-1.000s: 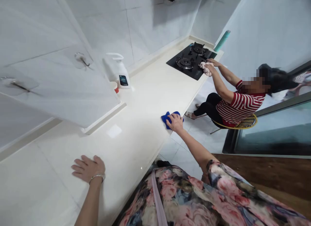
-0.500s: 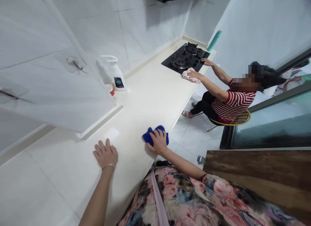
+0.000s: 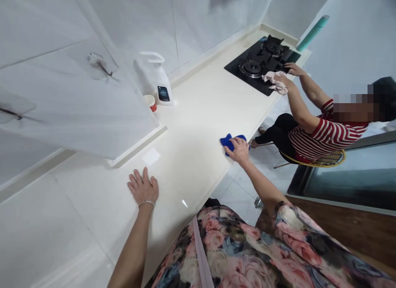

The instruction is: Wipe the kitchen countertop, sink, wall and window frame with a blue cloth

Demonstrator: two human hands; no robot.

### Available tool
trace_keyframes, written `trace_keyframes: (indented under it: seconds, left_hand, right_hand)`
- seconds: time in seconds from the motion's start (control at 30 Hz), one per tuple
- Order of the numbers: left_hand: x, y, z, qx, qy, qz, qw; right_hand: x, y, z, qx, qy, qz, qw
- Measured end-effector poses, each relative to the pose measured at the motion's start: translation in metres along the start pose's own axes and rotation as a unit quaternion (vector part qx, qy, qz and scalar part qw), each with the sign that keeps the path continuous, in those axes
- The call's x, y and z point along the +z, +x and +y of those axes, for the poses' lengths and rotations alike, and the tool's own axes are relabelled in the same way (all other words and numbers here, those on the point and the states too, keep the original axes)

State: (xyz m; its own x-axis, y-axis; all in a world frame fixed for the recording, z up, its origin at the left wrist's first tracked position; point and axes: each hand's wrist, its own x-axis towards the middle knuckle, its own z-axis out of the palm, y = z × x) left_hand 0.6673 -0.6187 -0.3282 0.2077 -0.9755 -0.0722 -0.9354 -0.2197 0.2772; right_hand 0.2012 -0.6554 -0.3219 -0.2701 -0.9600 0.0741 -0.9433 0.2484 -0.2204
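Right hand [image 3: 240,150] on blue cloth [image 3: 228,141], left hand [image 3: 143,188] flat.

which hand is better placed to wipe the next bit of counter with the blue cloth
Right, likely. The right hand lies on the blue cloth at the front edge of the counter; the left hand rests flat and bare on it, well apart.

The person wears a floral garment [image 3: 247,255] printed with large pink roses over blue-grey and dark patches, with a short sleeve [image 3: 289,218]. A pale pink strap [image 3: 201,255] runs down the front, and a thin silver bangle [image 3: 146,203] circles the wrist of the left hand [image 3: 144,188]
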Motion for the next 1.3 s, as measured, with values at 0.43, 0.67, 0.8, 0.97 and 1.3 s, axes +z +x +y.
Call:
trace_keyframes:
  seconds: [0.43,0.67,0.8,0.97,1.3]
  left_hand:
    - [0.004,0.002,-0.001,-0.006,0.023,0.008,1.0]
    - [0.002,0.001,0.003,-0.007,0.024,0.0,1.0]
    - [0.002,-0.001,0.005,-0.001,0.015,0.001,1.0]
    - [0.003,-0.002,0.005,0.006,-0.004,-0.008,1.0]
    - [-0.004,-0.019,-0.042,0.119,-0.017,-0.076,0.99]
  right_hand:
    - [0.016,0.051,-0.07,0.122,-0.007,0.001,0.993]
    - [0.027,-0.035,-0.199,-0.132,0.061,-0.095,0.985]
    - [0.03,-0.104,-0.231,-0.265,0.094,-0.123,0.952]
    - [0.032,-0.176,-0.221,-0.385,0.122,-0.165,0.9]
    - [0.022,-0.174,-0.13,-0.373,0.07,-0.11,0.919]
